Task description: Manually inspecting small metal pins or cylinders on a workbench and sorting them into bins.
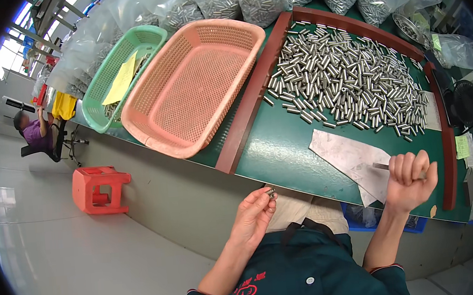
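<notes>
My left hand is raised just in front of the table edge, fingertips pinching a small metal cylinder. Over the right part of the table my right hand is closed in a fist around a slim grey metal rod. One end of the rod sticks out to the left of the fist; most of it is hidden by the fingers. Beneath and beside that hand lies a smudged white sheet. Beyond the sheet spreads a big heap of shiny metal cylinders on the green tabletop.
A red-brown wooden frame borders the heap. To its left stand an empty pink basket and a green basket with yellow paper inside. Filled plastic bags line the back. A red stool and a seated person are at left.
</notes>
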`<state>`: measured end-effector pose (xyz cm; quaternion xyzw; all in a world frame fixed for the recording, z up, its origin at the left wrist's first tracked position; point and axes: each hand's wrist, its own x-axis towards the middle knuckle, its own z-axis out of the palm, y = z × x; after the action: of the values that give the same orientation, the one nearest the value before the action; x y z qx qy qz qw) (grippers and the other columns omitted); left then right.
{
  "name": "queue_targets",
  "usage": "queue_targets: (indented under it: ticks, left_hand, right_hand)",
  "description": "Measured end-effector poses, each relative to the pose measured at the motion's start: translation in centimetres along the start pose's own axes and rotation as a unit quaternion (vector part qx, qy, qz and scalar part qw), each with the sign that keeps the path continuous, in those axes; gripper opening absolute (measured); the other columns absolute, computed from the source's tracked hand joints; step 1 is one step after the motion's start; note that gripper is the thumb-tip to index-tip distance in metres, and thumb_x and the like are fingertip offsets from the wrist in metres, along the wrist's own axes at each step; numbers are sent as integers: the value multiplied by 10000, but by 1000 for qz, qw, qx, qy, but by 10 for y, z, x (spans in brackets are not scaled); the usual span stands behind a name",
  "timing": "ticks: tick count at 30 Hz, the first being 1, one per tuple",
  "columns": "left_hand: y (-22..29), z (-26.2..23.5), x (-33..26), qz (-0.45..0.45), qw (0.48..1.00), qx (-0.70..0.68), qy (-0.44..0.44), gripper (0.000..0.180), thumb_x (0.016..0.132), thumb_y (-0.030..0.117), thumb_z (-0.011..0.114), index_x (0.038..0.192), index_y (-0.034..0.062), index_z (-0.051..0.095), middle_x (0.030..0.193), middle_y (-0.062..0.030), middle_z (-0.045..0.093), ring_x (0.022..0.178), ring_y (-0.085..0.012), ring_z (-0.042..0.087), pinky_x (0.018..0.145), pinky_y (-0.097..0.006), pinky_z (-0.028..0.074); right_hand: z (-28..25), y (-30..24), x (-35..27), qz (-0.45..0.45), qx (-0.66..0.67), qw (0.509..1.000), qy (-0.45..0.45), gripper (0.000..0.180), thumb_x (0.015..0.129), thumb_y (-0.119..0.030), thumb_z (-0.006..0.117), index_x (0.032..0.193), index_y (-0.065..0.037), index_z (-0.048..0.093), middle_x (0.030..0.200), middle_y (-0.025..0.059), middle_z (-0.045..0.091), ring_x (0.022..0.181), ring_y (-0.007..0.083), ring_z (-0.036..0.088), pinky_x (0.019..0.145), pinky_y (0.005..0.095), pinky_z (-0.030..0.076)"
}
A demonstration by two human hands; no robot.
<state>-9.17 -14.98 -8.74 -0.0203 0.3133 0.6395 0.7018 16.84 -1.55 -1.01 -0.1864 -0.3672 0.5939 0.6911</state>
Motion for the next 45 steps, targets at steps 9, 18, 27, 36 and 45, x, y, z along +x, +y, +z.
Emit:
queue_targets:
  ticks: [9, 18, 27, 36, 45]
  left_hand:
    - [3, 22, -9, 25, 998, 54, -30, 162, 909, 61, 592, 1055, -6, 611, 948, -103, 662, 820, -137, 622, 749, -236, 511]
    - [3, 20, -19, 21, 995, 83, -50, 165, 899, 43, 601, 1057, -5, 616, 925, -98, 662, 752, -130, 616, 710, -237, 514]
    - [17, 25, -10, -11, 987, 127, -95, 135, 894, 49, 609, 1017, -6, 624, 909, -103, 662, 727, -122, 610, 653, -227, 481]
    - [20, 23, 4, -30, 956, 281, -74, 185, 852, 107, 657, 898, -62, 598, 786, -161, 623, 613, -210, 570, 559, -312, 468]
    - [13, 111, 7, -3, 915, 380, -133, 69, 867, 4, 599, 931, 2, 625, 786, -62, 621, 628, -121, 575, 578, -222, 463]
  right_hand:
    - [70, 40, -39, -120, -512, 746, -409, 405, 606, 5, 669, 1003, -69, 681, 520, 12, 499, 442, 181, 514, 433, 300, 405]
    - [62, 48, -47, -90, -511, 726, -451, 319, 645, -40, 670, 962, -71, 664, 571, 24, 516, 535, 195, 585, 503, 330, 475]
    - [57, 45, -25, -141, -497, 683, -516, 347, 624, -84, 689, 970, -109, 686, 524, -8, 418, 447, 159, 486, 423, 307, 381]
    - [43, 33, -24, -244, -458, 662, -540, 455, 604, -132, 643, 1038, -10, 584, 660, 42, 513, 611, 224, 575, 538, 352, 448]
    - [29, -7, -20, -234, -486, 754, -376, 150, 723, -87, 680, 659, -55, 549, 555, 64, 487, 489, 237, 526, 456, 348, 421]
